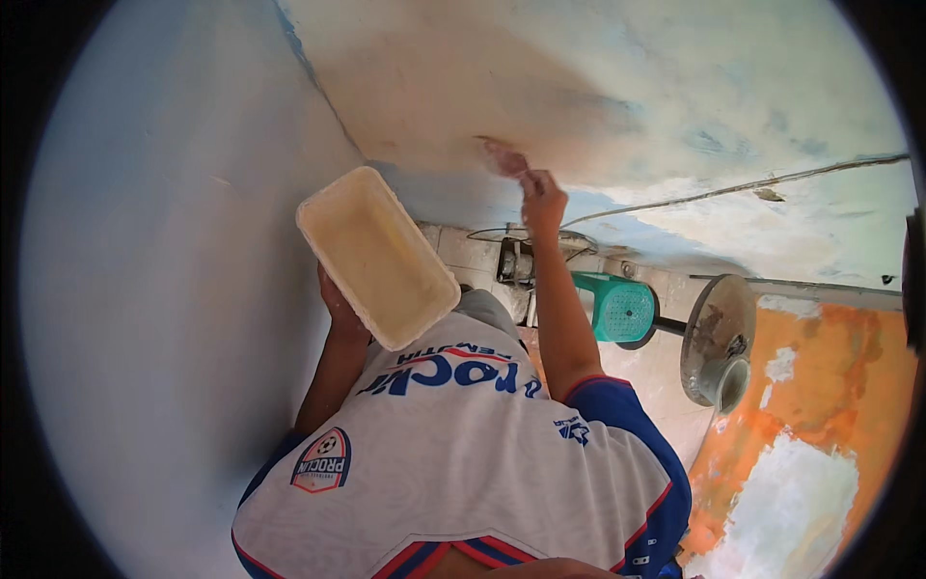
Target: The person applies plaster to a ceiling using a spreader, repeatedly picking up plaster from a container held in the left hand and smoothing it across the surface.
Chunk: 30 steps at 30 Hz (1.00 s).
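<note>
A shallow rectangular cream tub (378,253) is tilted in front of my chest on the left. My left hand (333,294) grips it from its lower left side, with most of the fingers hidden behind it. A thin pale coating covers the tub's inside. My right hand (544,203) is raised to the wall (424,87), closed round a small flat reddish-brown tool (505,157). The tool's far end is at the wall's surface, and blur hides whether it is a brush or a scraper.
A bare side wall (164,241) rises close on my left. A cable (714,195) runs along the patchy wall. To my right are a green plastic stool (622,309) and a round table (716,323) bearing a glass-like container (730,384). Beyond is an orange, white-patched surface (810,386).
</note>
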Tool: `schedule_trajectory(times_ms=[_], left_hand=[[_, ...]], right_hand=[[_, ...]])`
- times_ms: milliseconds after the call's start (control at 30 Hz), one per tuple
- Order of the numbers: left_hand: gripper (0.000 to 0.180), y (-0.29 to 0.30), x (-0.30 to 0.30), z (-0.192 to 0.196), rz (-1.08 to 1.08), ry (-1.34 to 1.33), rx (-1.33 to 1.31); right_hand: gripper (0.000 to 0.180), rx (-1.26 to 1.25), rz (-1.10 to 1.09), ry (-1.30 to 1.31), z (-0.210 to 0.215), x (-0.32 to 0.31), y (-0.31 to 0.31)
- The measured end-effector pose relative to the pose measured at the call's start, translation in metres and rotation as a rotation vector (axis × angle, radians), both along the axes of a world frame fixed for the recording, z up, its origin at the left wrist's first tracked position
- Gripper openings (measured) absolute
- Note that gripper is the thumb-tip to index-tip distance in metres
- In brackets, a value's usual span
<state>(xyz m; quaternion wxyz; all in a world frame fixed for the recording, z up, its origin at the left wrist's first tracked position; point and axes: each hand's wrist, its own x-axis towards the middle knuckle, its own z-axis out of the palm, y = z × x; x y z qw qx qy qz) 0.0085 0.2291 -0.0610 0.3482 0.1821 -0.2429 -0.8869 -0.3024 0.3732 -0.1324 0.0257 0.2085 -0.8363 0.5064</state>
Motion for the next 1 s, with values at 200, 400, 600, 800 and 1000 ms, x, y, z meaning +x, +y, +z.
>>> schedule_trajectory(times_ms=[200, 400, 600, 800, 1000], left_hand=[[0.056, 0.023, -0.005, 0.016, 0.044, 0.002, 0.067], [0.056, 0.038, 0.000, 0.019, 0.096, -0.052, 0.101], [0.057, 0.043, 0.001, 0.011, 0.062, -0.004, 0.000], [0.055, 0.060, -0.003, 0.020, 0.127, -0.053, 0.150], [0.051, 0.072, 0.007, -0.011, 0.118, -0.033, 0.124]], right_hand=[[0.010, -0.430, -0.236, 0.059, 0.082, -0.078, 0.099], [0.011, -0.181, -0.090, -0.035, 0.070, -0.036, 0.098], [0.012, -0.181, 0.033, 0.035, -0.024, -0.012, 0.011], [0.009, -0.523, -0.286, -0.116, 0.033, -0.065, 0.100], [0.006, -0.490, -0.215, -0.213, 0.078, -0.053, 0.134]])
